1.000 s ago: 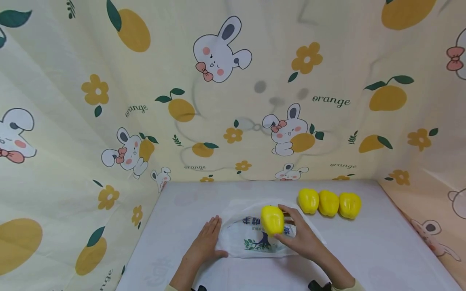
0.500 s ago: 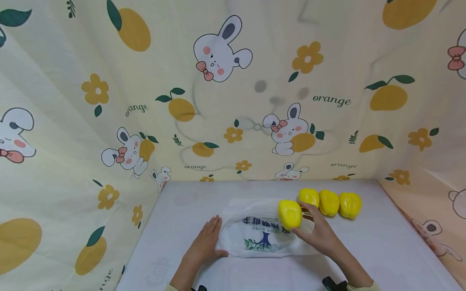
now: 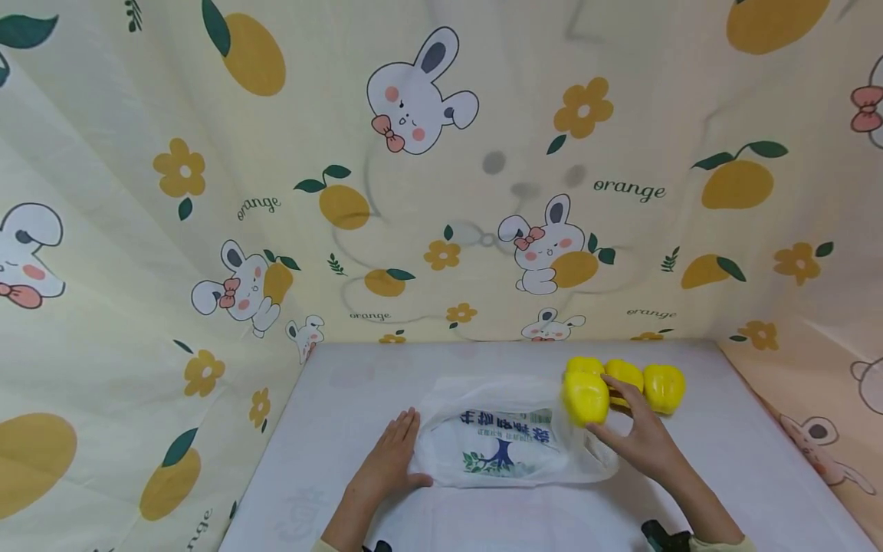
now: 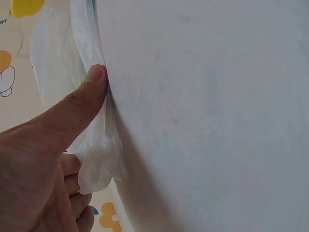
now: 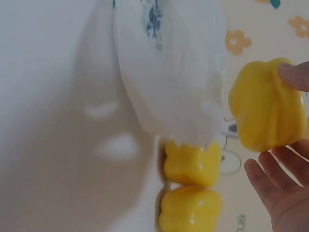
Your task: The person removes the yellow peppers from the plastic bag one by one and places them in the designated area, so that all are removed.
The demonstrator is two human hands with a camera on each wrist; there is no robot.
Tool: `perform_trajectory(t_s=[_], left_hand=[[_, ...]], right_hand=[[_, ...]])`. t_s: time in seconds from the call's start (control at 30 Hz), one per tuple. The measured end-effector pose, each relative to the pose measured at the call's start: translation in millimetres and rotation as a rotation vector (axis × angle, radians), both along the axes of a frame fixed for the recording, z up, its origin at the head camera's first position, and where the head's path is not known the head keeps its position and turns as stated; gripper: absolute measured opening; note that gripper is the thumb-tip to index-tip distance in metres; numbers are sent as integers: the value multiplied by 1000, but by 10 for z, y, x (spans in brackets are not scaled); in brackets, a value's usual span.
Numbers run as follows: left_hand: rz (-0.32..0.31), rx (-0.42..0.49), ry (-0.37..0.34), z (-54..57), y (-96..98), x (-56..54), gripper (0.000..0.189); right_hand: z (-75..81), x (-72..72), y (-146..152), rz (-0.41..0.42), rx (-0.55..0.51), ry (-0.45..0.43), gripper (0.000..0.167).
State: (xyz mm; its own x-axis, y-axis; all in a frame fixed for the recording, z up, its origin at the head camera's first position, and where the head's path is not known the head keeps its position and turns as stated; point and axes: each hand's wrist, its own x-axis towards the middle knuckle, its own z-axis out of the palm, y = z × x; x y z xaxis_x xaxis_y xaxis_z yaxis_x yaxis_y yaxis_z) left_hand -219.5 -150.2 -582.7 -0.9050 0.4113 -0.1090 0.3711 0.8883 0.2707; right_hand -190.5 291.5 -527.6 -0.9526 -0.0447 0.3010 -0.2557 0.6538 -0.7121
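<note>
My right hand point(image 3: 645, 437) grips a yellow bell pepper point(image 3: 586, 399) between thumb and fingers, above the right end of a white plastic bag point(image 3: 441, 441) with blue print and a tree on it. In the right wrist view, this pepper point(image 5: 265, 108) hangs beside the bag point(image 5: 169, 72), apart from it. At the bag's left end my left hand point(image 3: 389, 460) rests with its fingers straight. Its thumb point(image 4: 79, 104) touches the bag in the left wrist view. Behind the held pepper stand three more yellow bell peppers point(image 3: 664, 389) in a row; the leftmost is partly hidden.
The bag lies on a pale table point(image 3: 497, 517). A cream curtain point(image 3: 428, 230) printed with rabbits and oranges stands behind the table and along its sides. A dark strap piece point(image 3: 665, 537) sits at the right wrist.
My right hand has carried the pepper rightward from over the bag's printed middle to its right end, in front of the leftmost pepper in the row. The left hand stays in place.
</note>
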Motion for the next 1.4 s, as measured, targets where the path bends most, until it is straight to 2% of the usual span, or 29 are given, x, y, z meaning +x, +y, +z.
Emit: perform_trajectory(t_s=[0.17,0.37,0.63,0.87,1.2,1.4], left_hand=[[9,5,-12,1,2,-3,119],[17,8,-16,0,5,-11,119],[25,9,-21,-1,10,-11,119],[13,14,-11,-5,-1,4,119],[14,18,-13,-15,-9,-2,119],[15,18,-12,-20,-9,-1,120]], right_hand=[[-20,-11,168,-34,1,8,91],[-63,-25,388,-68,18,63,91],[-80,-38,672,-104,13,64,93],[-75,-28,942,-127,9,124,94],[-151,-79,1353,-148,17,110,92],[-183,-106,1517,-183,50,62,92]])
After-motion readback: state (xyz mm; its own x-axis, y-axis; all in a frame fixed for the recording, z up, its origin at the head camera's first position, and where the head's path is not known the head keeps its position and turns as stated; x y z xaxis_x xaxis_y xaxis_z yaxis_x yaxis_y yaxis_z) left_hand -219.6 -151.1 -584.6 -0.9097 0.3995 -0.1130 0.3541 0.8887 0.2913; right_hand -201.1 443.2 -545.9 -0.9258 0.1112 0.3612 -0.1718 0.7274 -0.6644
